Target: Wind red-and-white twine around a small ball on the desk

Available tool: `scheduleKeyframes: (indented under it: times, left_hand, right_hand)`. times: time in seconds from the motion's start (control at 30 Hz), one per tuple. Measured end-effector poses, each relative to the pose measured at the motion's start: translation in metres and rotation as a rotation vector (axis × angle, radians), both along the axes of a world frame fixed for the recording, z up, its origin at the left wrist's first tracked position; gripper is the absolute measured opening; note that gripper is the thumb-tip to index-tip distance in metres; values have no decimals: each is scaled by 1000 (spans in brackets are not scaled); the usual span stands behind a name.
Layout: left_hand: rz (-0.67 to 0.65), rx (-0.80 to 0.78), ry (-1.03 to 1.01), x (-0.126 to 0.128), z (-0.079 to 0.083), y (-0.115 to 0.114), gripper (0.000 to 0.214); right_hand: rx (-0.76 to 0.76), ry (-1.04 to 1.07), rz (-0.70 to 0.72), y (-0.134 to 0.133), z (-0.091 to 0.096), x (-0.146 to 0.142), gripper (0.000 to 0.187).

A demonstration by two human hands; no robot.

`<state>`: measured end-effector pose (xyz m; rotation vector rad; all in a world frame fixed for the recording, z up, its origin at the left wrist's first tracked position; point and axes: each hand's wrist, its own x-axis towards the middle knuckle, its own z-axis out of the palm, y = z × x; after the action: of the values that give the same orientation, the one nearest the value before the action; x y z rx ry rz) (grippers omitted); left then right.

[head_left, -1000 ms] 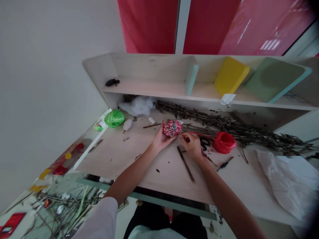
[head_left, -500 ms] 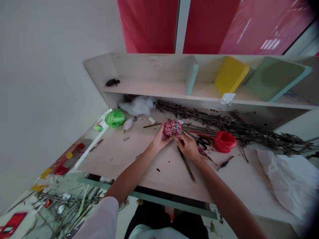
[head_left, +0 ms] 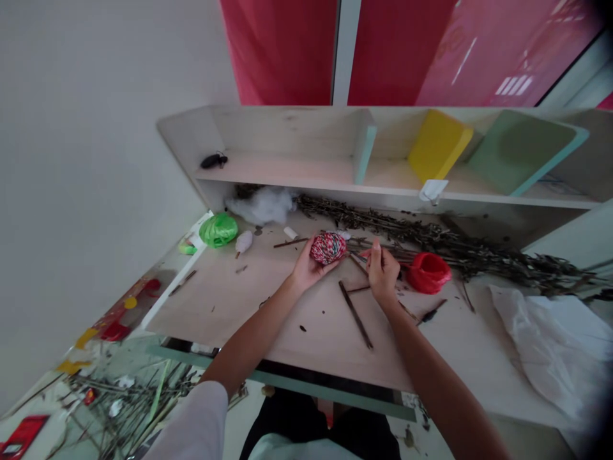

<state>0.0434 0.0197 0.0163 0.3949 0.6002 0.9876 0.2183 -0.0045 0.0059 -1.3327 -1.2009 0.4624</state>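
Red-and-white twine ball [head_left: 327, 248], tightly wound — left hand [head_left: 308, 268], grip cupped round it, right hand [head_left: 383, 271], grip narrow

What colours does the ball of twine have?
The twine ball is red, white and green, twisted together; it shows best in the head view.

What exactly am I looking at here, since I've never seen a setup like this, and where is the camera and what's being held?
There's no machine here, just a person's two bare hands. Every picture comes from one camera worn on the person's head, looking forward and down, so the arms reach in from the bottom. The left hand cups a ball of red, white and green twine. The right hand is pinched just beside it; any thin strand there is too small to tell. On the pale wooden board lie a long bundle of dried twigs, a red roll of raffia, a green roll of raffia and a tuft of white fibre filling.
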Motion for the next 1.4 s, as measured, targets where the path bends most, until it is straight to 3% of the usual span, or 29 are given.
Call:
scheduleKeyframes:
  times: [0.27,0.4,0.57,0.67,0.77,0.83,1.0,1.2,1.4]
  left_hand:
    - [-64,-36,159,2,3,-3,66]
    - [-70,57,295,9,-2,-7,50]
    - [-31,147,307,15,-6,-10,42]
    - [113,242,392,19,-9,-11,49]
    - [375,531,598,23,-14,-13,61]
    - [425,712,718,23,-18,-13,67]
    - [265,865,906,17,-24,-11,72]
    - [193,994,986,14,-18,-18,75]
    - [222,897,917,18,-13,-24,81]
  right_hand:
    - [53,-153,45,0,-8,0,52]
    - [80,-251,41,0,-11,1,48]
    - [84,-299,11,3,-14,2,48]
    - [51,-314,38,5,-15,2,48]
    - [14,-374,103,5,-16,2,47]
    - [-13,-421,130,6,-18,3,47]
    - [8,-430,66,10,-20,6,46]
    - [62,-400,-2,12,-18,8,42]
    - [98,-379,-44,13,-17,8,43]
